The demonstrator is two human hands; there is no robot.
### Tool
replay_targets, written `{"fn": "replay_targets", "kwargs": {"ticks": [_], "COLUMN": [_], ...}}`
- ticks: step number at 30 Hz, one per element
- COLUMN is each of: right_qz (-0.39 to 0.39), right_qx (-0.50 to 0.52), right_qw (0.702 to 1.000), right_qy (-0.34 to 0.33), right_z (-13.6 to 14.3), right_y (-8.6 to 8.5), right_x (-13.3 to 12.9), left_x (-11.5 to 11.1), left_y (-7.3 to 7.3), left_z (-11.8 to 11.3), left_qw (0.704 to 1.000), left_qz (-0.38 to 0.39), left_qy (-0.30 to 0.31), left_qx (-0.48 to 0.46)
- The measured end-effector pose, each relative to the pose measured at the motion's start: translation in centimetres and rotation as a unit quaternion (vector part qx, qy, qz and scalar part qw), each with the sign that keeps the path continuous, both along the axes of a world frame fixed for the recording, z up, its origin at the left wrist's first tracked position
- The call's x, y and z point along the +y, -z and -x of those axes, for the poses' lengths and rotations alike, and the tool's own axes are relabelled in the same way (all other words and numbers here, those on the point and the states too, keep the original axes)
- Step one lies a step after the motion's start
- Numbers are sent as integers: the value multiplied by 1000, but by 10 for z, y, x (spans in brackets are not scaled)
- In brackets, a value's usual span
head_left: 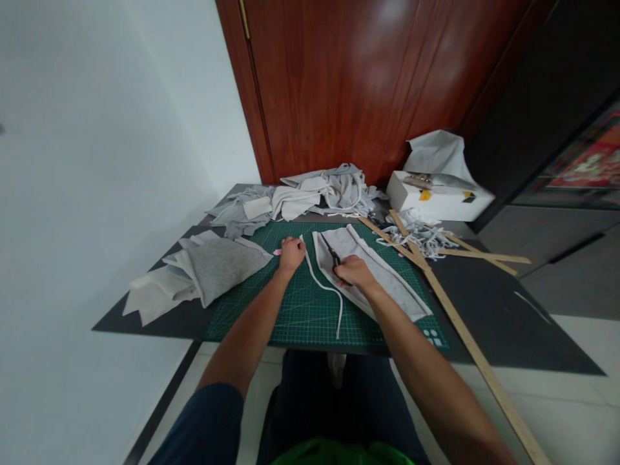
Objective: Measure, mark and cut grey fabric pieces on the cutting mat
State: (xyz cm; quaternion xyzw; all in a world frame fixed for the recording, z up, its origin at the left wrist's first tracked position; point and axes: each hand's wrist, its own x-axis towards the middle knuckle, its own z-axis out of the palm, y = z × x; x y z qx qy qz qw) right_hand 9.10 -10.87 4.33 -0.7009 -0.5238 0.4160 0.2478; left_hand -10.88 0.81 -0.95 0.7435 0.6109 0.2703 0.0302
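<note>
In my right hand [354, 271] is a pair of scissors [332, 252] with dark handles, its blades pointing away over a grey piece of fabric [387, 274]. That piece lies flat on the green cutting mat [300, 316] and has pale edges. My left hand [292, 254] is closed on the upper end of a narrow white fabric strip [320, 284]. The strip curves down the mat between my hands, its lower end loose near the front edge. A small pink bit [277, 252] shows beside my left fingers.
Grey and white fabric pieces [227, 261] lie at the left. A fabric heap [329, 190] sits along the back. Farther right are a white box [436, 197], a pile of scrap strips [419, 236] and long wooden rulers [465, 332], one reaching past the table's front edge.
</note>
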Motion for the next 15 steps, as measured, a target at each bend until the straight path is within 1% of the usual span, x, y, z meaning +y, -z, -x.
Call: {"fn": "replay_targets", "kwargs": {"ticks": [1,3,5,7,10,12,15], "right_qz": [-23,-64,-78,-74,-71,-77,-82], "right_qx": [-71,-188,-253,-279,-295,-300,-322], "right_qw": [997,980,964,957,953,951,943], "right_qy": [-5,0,14,21,20,13,-14], "right_z": [-5,-13,-17,-18,-18,-17,-17], "right_y": [1,2,3,3,2,1,0], "right_x": [-3,-9,-16,-23,-31,-34,-36], "left_x": [-2,-9,-19,-31,-49,-58,-66], "left_y": [-2,-6,-10,-13,-20,-26,-34], "left_z": [-1,-2,-3,-5,-10,-13,-17], "left_qw": [1000,1000,1000,999,991,983,974], "left_qz": [0,3,10,39,122,170,209], "left_qy": [5,6,-7,-25,-43,-48,-56], "left_qx": [-3,-5,2,15,41,58,64]}}
